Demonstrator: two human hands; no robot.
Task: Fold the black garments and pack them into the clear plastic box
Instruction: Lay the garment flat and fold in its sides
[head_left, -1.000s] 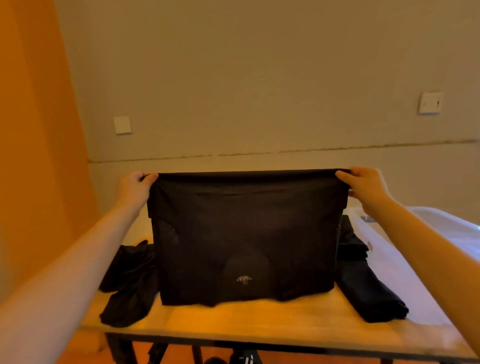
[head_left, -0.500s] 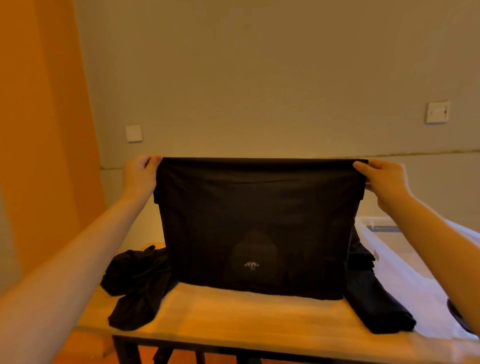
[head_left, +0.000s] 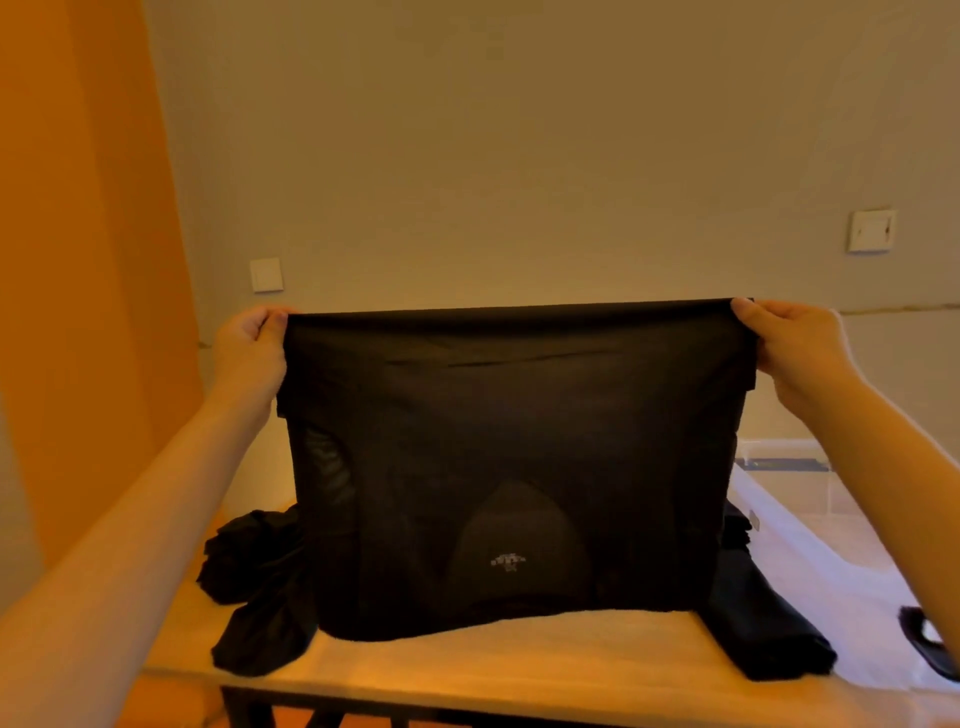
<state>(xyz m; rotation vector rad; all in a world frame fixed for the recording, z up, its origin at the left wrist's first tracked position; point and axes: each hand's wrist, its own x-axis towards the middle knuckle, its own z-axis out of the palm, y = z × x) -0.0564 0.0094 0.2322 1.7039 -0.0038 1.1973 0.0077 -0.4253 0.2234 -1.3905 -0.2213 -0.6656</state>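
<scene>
Nearest, on the wooden table (head_left: 519, 670), the black garment (head_left: 509, 467) trails its lower edge; its long axis runs left-right. Above, left hand (head_left: 252, 348) and right hand (head_left: 795, 343) pinch its top corners. Clear plastic box (head_left: 779, 467) waits far right.

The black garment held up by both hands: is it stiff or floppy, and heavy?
Likely floppy: the black garment hangs straight down from where the left hand and right hand pinch its top edge. Probably light and thin: fingertip pinches carry it, and inner layers show through.
</scene>
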